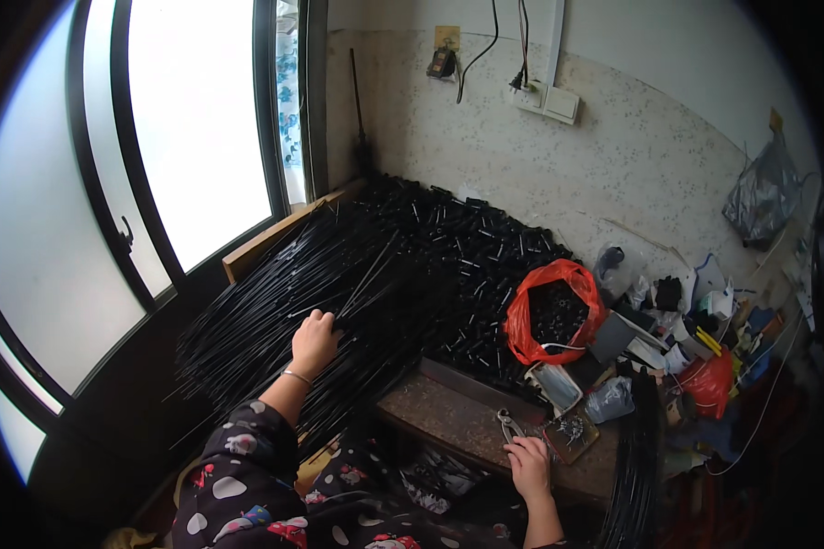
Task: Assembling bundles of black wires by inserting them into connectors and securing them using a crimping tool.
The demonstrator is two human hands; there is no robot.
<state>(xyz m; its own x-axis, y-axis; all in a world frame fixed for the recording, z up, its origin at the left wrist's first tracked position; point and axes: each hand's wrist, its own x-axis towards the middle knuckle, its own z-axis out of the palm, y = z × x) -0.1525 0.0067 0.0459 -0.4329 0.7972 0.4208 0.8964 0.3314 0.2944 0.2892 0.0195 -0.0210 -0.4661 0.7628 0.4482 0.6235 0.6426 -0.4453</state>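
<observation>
On the left, my left hand (pixel 314 342) reaches over a big heap of long thin black rods (pixel 247 302). Its fingers are closed on a few of them, and these thin rods (pixel 373 274) stick out beyond the hand, away from me. Nearer the front edge of the worktable, my right hand (pixel 530 465) is closed around the handles of metal pincers (pixel 509 422). The pincer head points away from me, above the brown tabletop (pixel 449 416). Beside it lies a small pile of metal pieces (pixel 573 427) on a flat board.
Short black cylindrical parts (pixel 467 238) are heaped at the back. A red plastic bag (pixel 513 320) holds small dark parts. Clutter with another red bag (pixel 708 382) fills the right, near a bundle of black rods (pixel 634 457). A wooden board (pixel 279 229) edges the heap by the window.
</observation>
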